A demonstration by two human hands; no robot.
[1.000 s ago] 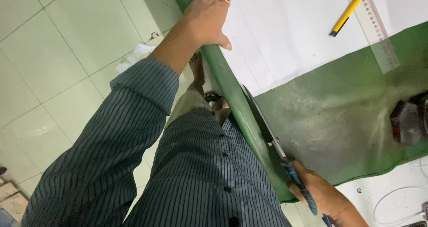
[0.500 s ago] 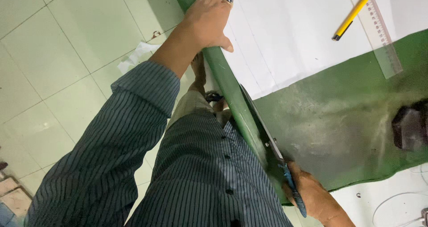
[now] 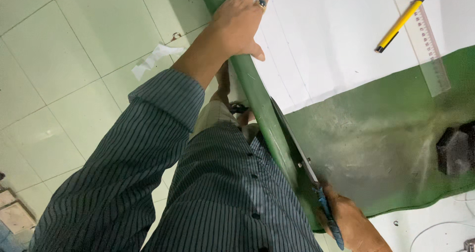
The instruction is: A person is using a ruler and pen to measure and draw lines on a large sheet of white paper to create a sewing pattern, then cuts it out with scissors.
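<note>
Scissors [image 3: 302, 160]: long dark blades w/ a bright metal edge, pivot screw visible near the handle end, blue handles. They lie along the near edge of the green worktop [image 3: 376, 143], blades pointing toward the white sheet [image 3: 326, 39]; blade tips reach abt to the sheet's cut corner, can't tell if they're touching it. Blades look closed or nearly so.

Right hand [image 3: 349, 222] wrapped around the blue handles, fingers curled in a closed grip, at the worktop's lower edge. Left hand [image 3: 240, 22] flat, fingers spread & pressed down on the white sheet's near edge, thumb out over the worktop rim; dark-stoned ring on one finger.

Sheet is plain white, covers the upper part of the worktop. On it: yellow pencil [image 3: 403, 19] w/ dark tip, beside a clear ruler [image 3: 428, 44] that overhangs onto the green. Dark block [image 3: 455, 150] at right. Scrap of white paper [image 3: 153, 59] on the tiled floor [image 3: 64, 49].
</note>
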